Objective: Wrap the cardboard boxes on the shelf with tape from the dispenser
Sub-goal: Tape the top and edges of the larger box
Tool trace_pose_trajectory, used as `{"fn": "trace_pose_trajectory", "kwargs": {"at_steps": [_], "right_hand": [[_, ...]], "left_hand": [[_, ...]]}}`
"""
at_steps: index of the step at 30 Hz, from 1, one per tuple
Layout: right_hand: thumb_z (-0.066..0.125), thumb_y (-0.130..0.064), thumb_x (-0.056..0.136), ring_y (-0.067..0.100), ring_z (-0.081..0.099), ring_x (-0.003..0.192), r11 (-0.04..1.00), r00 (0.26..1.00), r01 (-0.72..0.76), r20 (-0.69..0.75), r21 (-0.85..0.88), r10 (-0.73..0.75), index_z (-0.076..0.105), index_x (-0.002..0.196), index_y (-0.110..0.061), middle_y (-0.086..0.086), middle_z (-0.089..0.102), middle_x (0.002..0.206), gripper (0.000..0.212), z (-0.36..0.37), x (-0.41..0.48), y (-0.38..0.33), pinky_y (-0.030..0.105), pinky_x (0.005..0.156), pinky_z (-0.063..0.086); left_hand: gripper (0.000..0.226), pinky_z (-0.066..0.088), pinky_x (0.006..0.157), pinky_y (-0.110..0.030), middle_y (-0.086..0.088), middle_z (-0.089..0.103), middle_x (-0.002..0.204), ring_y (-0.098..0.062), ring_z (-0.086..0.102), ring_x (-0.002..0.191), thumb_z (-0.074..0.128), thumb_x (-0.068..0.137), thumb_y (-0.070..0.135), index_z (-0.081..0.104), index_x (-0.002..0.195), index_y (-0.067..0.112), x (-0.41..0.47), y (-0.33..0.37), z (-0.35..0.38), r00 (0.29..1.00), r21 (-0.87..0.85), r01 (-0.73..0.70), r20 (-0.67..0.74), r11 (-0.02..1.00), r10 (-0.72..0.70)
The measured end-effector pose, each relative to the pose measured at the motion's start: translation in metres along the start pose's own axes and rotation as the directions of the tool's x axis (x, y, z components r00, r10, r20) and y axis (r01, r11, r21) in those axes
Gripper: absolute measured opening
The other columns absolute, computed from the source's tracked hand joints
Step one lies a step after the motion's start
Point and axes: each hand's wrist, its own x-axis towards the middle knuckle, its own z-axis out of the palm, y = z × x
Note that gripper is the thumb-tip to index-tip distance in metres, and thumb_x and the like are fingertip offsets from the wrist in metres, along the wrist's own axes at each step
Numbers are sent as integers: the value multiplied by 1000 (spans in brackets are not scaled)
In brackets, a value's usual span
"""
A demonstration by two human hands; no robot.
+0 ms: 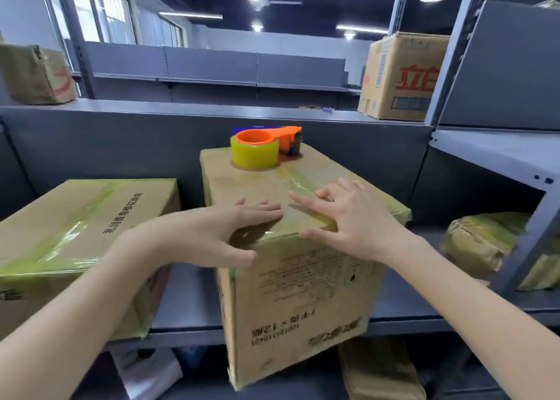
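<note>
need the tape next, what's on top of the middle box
The dispenser sits at the back of the box top. Near its front edge the left hand and right hand press flat, hiding the surface beneath.

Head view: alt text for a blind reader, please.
The left hand and right hand press flat on the taped top of a cardboard box on a grey shelf; an orange tape dispenser sits at its far end. A flatter taped box lies left.
</note>
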Motion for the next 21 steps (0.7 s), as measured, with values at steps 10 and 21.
{"fn": "trace_pose_trajectory", "kwargs": {"at_steps": [10, 21], "right_hand": [[5, -84, 64, 16, 26, 138, 1000, 999, 5, 39, -5, -5, 15, 145, -45, -7, 30, 152, 90, 17, 52, -2, 33, 111, 18], [7, -81, 65, 15, 19, 139, 999, 994, -49, 99, 1, 49, 10, 145, -47, -9, 22, 154, 87, 19, 69, -12, 37, 113, 15]], "left_hand": [[68, -10, 102, -2, 38, 5, 136, 21, -10, 122, 42, 90, 4, 21, 141, 43, 8, -62, -9, 990, -97, 92, -95, 991, -101], [53, 33, 104, -22, 25, 46, 134, 5, 43, 121, 50, 77, 43, 50, 130, 35, 27, -86, -47, 985, -181, 172, 42, 968, -168]]}}
